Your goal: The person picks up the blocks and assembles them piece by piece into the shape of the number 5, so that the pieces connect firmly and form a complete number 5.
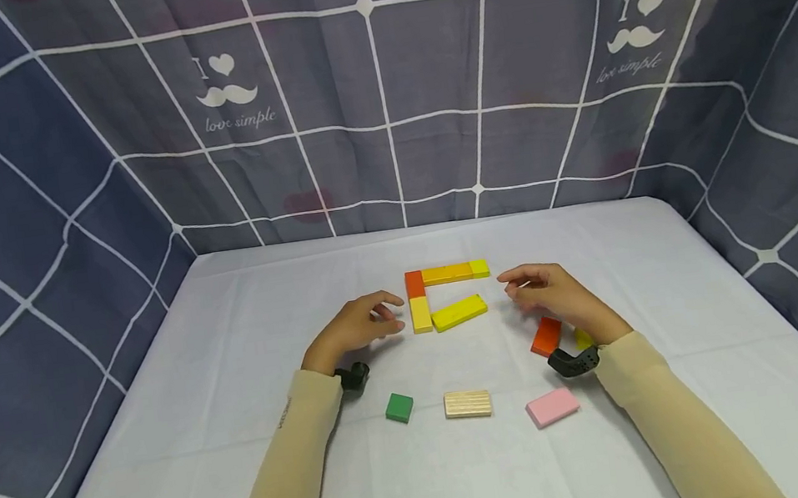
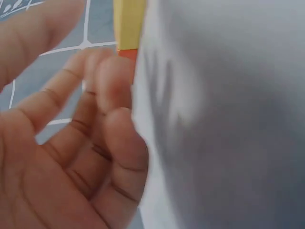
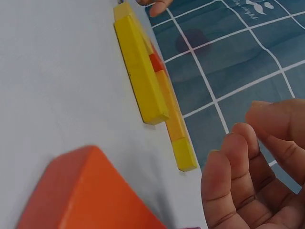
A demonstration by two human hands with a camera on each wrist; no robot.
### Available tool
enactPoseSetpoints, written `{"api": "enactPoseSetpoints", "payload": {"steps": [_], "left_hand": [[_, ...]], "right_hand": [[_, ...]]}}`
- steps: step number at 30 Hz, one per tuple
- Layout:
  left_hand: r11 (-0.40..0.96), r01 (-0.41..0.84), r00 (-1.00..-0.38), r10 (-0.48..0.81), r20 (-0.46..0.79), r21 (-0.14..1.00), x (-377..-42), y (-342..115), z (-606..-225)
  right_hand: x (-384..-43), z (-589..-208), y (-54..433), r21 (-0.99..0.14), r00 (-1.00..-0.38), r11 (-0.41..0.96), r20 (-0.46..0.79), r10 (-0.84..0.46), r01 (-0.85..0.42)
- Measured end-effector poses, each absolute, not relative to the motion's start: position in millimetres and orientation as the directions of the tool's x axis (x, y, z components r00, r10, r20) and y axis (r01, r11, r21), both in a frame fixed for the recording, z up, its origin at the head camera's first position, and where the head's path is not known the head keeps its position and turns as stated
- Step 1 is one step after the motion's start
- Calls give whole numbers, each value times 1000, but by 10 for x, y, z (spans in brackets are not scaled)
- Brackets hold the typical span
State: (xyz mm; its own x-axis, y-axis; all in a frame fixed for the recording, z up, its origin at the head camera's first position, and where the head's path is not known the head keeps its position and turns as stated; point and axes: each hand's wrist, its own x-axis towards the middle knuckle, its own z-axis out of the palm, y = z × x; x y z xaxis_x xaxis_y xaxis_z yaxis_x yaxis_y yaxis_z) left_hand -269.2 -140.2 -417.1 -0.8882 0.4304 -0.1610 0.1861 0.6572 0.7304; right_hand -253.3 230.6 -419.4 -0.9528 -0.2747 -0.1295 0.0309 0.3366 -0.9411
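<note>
On the white cloth, blocks form a corner: a red-orange block [image 1: 415, 284] above a yellow block [image 1: 420, 314], with an amber block [image 1: 446, 275] and a small yellow block [image 1: 479, 269] running right along the top. A long bright yellow block [image 1: 459, 312] lies slightly tilted inside the corner. Left of it, my left hand [image 1: 356, 322] hovers with loosely bent fingers, holding nothing. My right hand [image 1: 556, 295] is to the right, its fingers loosely curved around nothing. Below its palm sits an orange block [image 1: 546, 336]; a yellow piece [image 1: 583, 338] is partly hidden by that wrist.
Nearer me lie a green block [image 1: 400, 408], a ridged tan block [image 1: 467, 404] and a pink block [image 1: 552, 407], spaced apart in a row. A grey checked curtain [image 1: 427, 60] borders the table's back and sides.
</note>
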Motion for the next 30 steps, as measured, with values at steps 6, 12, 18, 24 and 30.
{"api": "enactPoseSetpoints", "payload": {"steps": [6, 12, 18, 24, 30], "left_hand": [[631, 248, -880, 465, -102, 735, -2594, -1530, -4184], [596, 290, -847, 524, -89, 749, -2507, -1594, -4198], [566, 334, -785, 610, -111, 754, -2416, -1608, -4236], [534, 322, -715, 678, -168, 781, -2336, -1648, -4245], [470, 236, -620, 747, -241, 851, -2272, -1702, -4232]], "right_hand": [[-2471, -4175, 2446, -955, -967, 293, -107, -231, 36], [-2419, -4175, 2598, -954, -979, 297, -20, -204, -42], [-2395, -4204, 2720, -912, -983, 409, -39, -182, -40], [-2428, -4258, 2789, -883, -982, 468, -44, -185, -48], [-2465, -4293, 2803, -850, -977, 527, -102, -189, -13]]}}
